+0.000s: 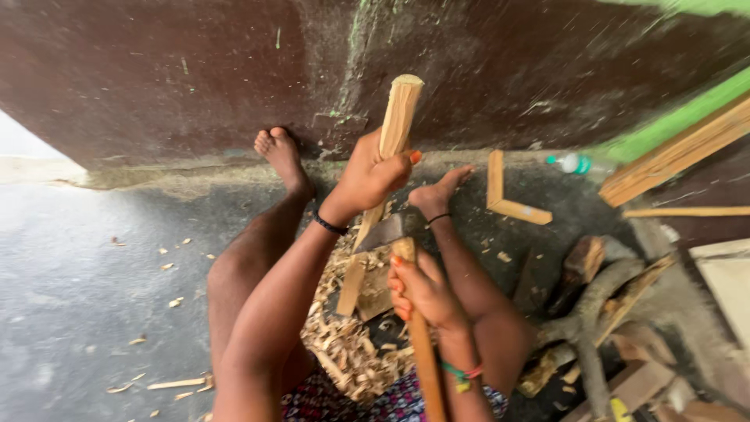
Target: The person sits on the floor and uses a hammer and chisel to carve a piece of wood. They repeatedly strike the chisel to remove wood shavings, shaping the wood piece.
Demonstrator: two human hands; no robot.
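Wood chips (344, 344) lie heaped on the floor under both hands, between the person's bare legs. The left hand (371, 176) is closed tight around a pale stick (384, 168), gripping it a little below its top end; the stick stands tilted, its top leaning toward the dark wall (195, 70) and its lower end resting among the chips. The right hand (422, 291) is wrapped shut around the wooden handle of a hatchet (406, 258), just behind the head. The metal head sits directly below the left hand, touching or just beside the stick's side; blur keeps me from telling which. A black band circles the left wrist, coloured bands the right. To the right of the right hand lies a pile of logs (601, 305) and offcuts. Farther up on that side, an L-shaped wooden piece (508, 195) lies flat, with a small bottle (576, 162) near the wall beyond it. Left of the left arm, a few loose splinters dot the grey floor (78, 297).
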